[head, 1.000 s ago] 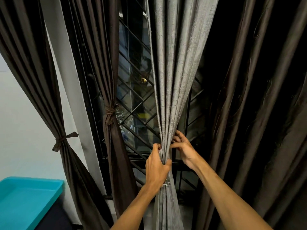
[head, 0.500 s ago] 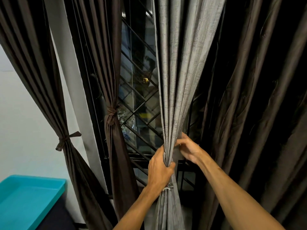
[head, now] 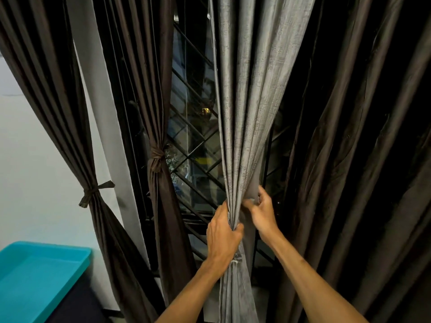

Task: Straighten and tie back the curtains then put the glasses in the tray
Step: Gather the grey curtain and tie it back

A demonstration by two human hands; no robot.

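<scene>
Grey curtain [head: 247, 113] held bunched in two hands.
Left hand [head: 224, 236] grips the bunch, fingers [head: 222, 209] wrapped round it; right hand [head: 263, 213], at its 1 o'clock, pinches a fold. A pale tie [head: 236, 258], perhaps, sits under the left wrist. Tray [head: 42, 276] at 8 o'clock; tied brown curtains [head: 163, 206] at 9, grille [head: 198, 159] beyond.

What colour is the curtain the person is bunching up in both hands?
Silvery grey curtain, with a faint woven texture; the head view shows it.
</scene>
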